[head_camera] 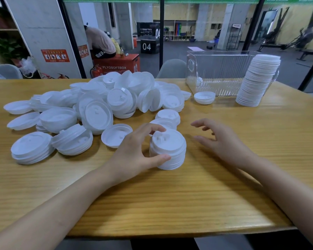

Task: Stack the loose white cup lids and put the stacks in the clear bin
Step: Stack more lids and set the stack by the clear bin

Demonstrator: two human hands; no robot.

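A short stack of white cup lids [169, 150] stands on the wooden table [170, 199] in front of me. My left hand [135, 150] grips this stack, thumb at its near side and fingers over its far top edge. My right hand [222, 139] hovers just right of the stack, fingers loosely spread, holding nothing. A big heap of loose white lids [105, 103] covers the table's left and middle. The clear bin [217, 73] sits at the back right. A tall, leaning stack of lids [258, 80] stands on the table against the bin's right side.
A single lid [204, 97] lies upside down in front of the bin. Two small lid stacks [167, 117] sit just behind my left hand. Grey chair backs [172, 68] show beyond the table's far edge. The near table edge runs below my forearms.
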